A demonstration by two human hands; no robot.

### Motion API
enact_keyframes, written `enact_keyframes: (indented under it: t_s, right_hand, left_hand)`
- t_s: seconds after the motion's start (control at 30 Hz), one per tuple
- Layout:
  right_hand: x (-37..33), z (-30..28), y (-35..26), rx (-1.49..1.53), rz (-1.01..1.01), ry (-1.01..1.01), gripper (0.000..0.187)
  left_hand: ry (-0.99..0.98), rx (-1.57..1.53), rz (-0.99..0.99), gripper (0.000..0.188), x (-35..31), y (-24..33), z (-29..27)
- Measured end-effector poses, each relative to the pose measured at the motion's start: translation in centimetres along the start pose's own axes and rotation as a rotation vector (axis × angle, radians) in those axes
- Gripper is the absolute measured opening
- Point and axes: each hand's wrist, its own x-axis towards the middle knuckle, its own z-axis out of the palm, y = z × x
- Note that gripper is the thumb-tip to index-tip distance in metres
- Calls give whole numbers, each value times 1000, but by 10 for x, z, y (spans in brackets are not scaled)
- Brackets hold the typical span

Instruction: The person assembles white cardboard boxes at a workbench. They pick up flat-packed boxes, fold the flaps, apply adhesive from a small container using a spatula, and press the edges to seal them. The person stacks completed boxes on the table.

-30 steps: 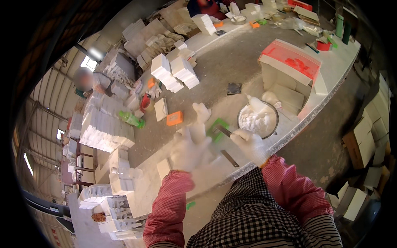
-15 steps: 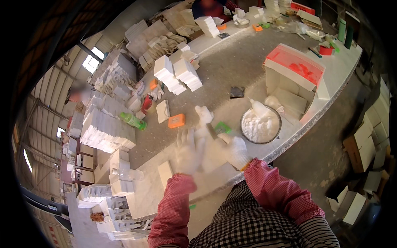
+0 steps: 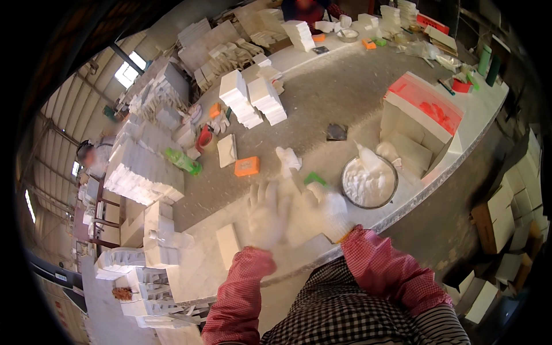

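Both my hands wear white knitted gloves dusted with powder. My left hand (image 3: 266, 211), somewhat blurred, has its fingers spread and rests low over the dusty near part of the table, holding nothing I can see. Beside it, my right hand (image 3: 330, 208) is curled with its fingers pressed together; whatever it grips is hidden by dust and glare. A green block (image 3: 314, 178) lies just past the right hand, and a crumpled white cloth or glove (image 3: 288, 160) sits beyond both. Left of my left hand lies a flat white slab (image 3: 228, 242). A greyish slab (image 3: 316, 246) is near the table edge.
At right stand a round bowl of white powder (image 3: 368, 179) and an open carton with a red lid flap (image 3: 428, 104). An orange block (image 3: 246, 167), a green bottle (image 3: 184, 161) and stacked white tiles (image 3: 238, 99) are farther off. Another person (image 3: 305, 10) is across the table.
The view has shifted a little, so the table things sit slightly differently in it. My left hand's fingers are spread a bit wider. My right hand has barely moved.
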Motion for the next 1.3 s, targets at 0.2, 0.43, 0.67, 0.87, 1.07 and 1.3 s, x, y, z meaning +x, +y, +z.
enact_keyframes:
  t_s: [0.2,0.43,0.67,0.87,1.07,1.3]
  right_hand:
    - [-3,10,-14,11,38,-53,24]
    - [9,-4,-15,19,-2,9,22]
    - [5,-2,-22,-13,-10,-1,17]
    - [1,-1,-24,-74,-34,-8,16]
    - [11,-8,-33,-137,-146,-38,17]
    - [7,-3,-28,-174,-227,-17,12]
  left_hand:
    - [71,-155,113,43,3,-13,-4]
    - [169,10,-21,31,6,4,1]
    - [233,24,43,30,4,8,-6]
    - [245,30,35,28,5,7,-5]
    - [233,41,35,26,6,3,-3]
    - [221,29,29,26,6,2,-5]
